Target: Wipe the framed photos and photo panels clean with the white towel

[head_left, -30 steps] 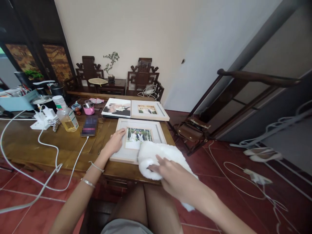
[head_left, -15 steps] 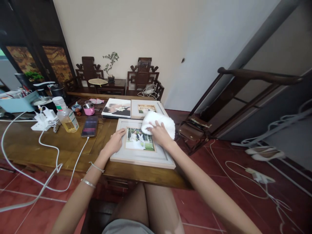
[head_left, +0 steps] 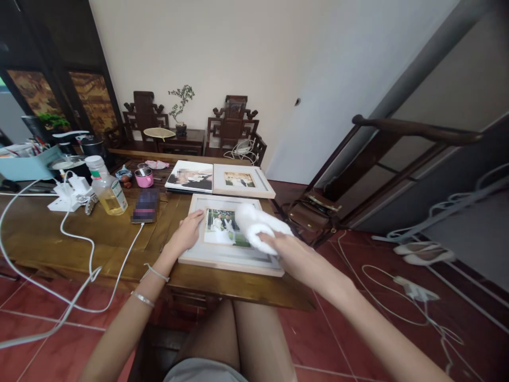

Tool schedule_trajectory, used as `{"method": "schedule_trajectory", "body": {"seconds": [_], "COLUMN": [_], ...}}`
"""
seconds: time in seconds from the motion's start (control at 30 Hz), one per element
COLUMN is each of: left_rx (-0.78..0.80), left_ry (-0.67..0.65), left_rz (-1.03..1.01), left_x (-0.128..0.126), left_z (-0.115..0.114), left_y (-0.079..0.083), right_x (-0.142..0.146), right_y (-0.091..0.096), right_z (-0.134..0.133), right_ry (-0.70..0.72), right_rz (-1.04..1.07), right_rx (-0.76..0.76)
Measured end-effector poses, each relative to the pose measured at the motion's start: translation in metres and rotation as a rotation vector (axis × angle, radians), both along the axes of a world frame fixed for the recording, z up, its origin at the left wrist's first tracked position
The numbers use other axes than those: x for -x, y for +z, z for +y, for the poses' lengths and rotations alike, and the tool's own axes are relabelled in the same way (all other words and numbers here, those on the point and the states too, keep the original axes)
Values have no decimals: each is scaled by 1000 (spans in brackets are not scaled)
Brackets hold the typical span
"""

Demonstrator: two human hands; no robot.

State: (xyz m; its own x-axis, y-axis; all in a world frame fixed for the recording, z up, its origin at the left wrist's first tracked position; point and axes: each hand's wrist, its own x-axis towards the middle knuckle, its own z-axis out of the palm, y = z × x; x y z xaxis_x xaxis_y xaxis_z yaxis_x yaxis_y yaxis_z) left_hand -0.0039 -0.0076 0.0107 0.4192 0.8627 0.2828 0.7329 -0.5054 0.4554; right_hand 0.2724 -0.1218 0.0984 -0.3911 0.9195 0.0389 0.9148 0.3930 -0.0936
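A picture frame point(head_left: 234, 260) with a pale mat and a wedding photo lies flat on the wooden table point(head_left: 153, 248) in front of me. My left hand point(head_left: 187, 233) holds its left edge, fingers over the rim. At the frame's right side, my right hand point(head_left: 293, 254) grips a bunched white towel point(head_left: 260, 223), which lies over the right part of the frame and the photo's right edge. Motion blurs the towel and the right fingers a little. Behind it lie a second picture frame point(head_left: 260, 185) and a photo album point(head_left: 191, 176).
To the left are a phone point(head_left: 145, 207) on a charging cable, a bottle point(head_left: 107, 188), a pink cup point(head_left: 144, 179) and a power strip point(head_left: 66, 199). Beyond the table's right edge, a brown bag point(head_left: 312, 215) rests by a wooden chair point(head_left: 413, 130).
My right hand has drawn the towel toward me and slightly right, uncovering the second frame behind. The left hand stays at the frame's left edge.
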Motion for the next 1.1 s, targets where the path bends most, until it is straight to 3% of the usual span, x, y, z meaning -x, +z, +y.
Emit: {"method": "schedule_trajectory", "body": {"seconds": [0.17, 0.3, 0.43, 0.67, 0.77, 0.87, 1.0, 1.1], "left_rx": [13, 16, 10, 13, 4, 0, 15, 30], "left_ry": [2, 4, 4, 2, -5, -14, -37, -40], "left_rz": [-5, -20, -32, -43, -33, -21, -18, -33], "left_x": [1, 1, 1, 1, 0, 1, 3, 4], "left_z": [0, -1, 0, 2, 2, 2, 1, 1], "left_y": [3, 4, 3, -3, -4, -2, 1, 2], "right_x": [14, 22, 28, 39, 47, 48, 37, 32], "right_y": [-15, -27, -25, 13, 16, -2, -29, -34], "right_z": [83, 111, 82, -24, -39, -15, 56, 103], "right_ry": [-68, -46, 14, 142, 141, 101, -31, -127], "right_rz": [-204, -211, -212, -166, -138, -118, -146, -166], "right_rx": [-290, -215, -92, 168, 181, 84, -106, -176]}}
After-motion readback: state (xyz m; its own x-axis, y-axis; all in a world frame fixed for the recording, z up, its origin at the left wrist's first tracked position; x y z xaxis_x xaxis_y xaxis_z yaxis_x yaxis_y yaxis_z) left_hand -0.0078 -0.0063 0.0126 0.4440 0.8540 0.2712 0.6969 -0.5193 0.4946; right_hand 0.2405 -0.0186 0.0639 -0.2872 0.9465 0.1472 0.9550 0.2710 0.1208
